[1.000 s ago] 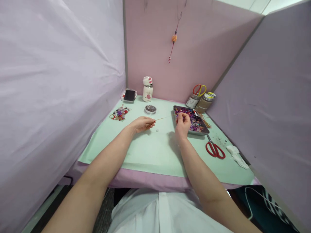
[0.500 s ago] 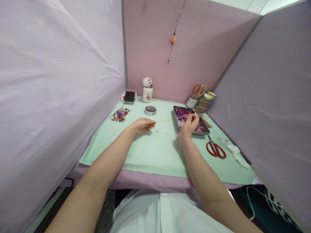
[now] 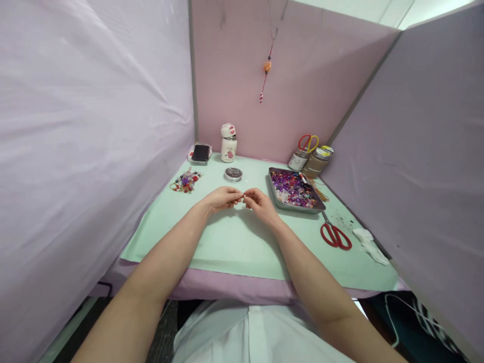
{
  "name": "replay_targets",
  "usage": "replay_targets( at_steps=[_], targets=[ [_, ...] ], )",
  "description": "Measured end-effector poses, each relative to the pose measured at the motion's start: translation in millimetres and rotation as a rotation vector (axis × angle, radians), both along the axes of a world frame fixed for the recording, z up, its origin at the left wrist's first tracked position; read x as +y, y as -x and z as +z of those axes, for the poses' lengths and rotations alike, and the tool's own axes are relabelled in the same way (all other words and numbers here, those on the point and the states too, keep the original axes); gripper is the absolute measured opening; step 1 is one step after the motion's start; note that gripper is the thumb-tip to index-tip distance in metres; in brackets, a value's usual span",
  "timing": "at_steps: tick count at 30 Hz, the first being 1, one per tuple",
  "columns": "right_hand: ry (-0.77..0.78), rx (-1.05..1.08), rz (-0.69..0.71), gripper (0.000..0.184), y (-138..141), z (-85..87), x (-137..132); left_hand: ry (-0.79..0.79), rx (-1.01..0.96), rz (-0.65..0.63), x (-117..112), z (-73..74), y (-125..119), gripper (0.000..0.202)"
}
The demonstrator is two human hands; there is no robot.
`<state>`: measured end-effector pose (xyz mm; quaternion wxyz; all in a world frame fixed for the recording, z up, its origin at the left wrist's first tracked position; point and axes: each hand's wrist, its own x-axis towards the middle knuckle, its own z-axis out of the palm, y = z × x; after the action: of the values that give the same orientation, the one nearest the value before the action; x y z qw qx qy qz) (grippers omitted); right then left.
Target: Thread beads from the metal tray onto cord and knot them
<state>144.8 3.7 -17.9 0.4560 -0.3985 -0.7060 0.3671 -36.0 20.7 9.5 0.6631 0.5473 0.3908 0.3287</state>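
Note:
Over the middle of the table my left hand is closed in a pinch on a thin tan cord, which is mostly hidden by the fingers. The thumb and forefinger of my right hand are pinched together and meet the left fingertips. What lies between the right fingers is too small to make out. To the right of both hands stands a dark metal tray full of purple, red and clear beads.
Behind the hands sits a small round tin. Beaded strings lie at the left, and red-handled scissors at the right. A white bottle, a phone-like dark object and two jars, one being a brown jar, line the back.
My right hand has come left from over the bead tray to my left fingertips. The cord stretched between the hands is no longer visible. My left hand has barely moved.

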Motion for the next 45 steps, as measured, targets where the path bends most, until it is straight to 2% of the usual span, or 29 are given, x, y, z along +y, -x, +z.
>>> replay_targets(
  at_steps=[5, 10, 15, 20, 24, 26, 31, 35, 39, 45],
  targets=[
    [-0.058, -0.034, -0.096, 0.020, -4, 9.0, -4, -0.125, 0.087, -0.044, 4, -2.4, 3, 0.030],
    [-0.034, -0.030, -0.119, 0.022, -1, 11.5, -7, -0.236, 0.179, 0.014, 7, -3.2, 4, 0.021],
    [-0.020, -0.002, -0.125, 0.022, -1, 9.9, -5, -0.286, 0.176, 0.029, 4, 0.3, 3, 0.020],
    [0.001, 0.039, -0.149, 0.022, -3, 9.6, -2, -0.312, 0.108, 0.182, -3, 6.3, -5, 0.027],
    [-0.003, 0.039, -0.167, 0.024, -1, 9.1, -2, -0.227, -0.034, 0.111, -7, 2.3, -16, 0.038],
    [-0.001, 0.037, -0.172, 0.025, 1, 8.9, -2, -0.192, -0.044, 0.078, -6, -2.2, -20, 0.035],
    [0.039, 0.050, -0.140, 0.025, 0, 8.0, -2, -0.224, 0.082, 0.196, 0, -7.8, -20, 0.016],
    [0.067, 0.102, -0.131, 0.024, -1, 6.2, 0, -0.223, 0.072, 0.198, 2, -6.6, -17, 0.026],
    [0.079, 0.105, -0.121, 0.025, -3, 3.9, 2, -0.250, 0.100, 0.192, 0, -5.9, -17, 0.019],
    [0.066, 0.065, -0.136, 0.024, -4, 1.3, 4, -0.198, 0.074, 0.062, -2, -4.5, -13, 0.024]
  ],
)
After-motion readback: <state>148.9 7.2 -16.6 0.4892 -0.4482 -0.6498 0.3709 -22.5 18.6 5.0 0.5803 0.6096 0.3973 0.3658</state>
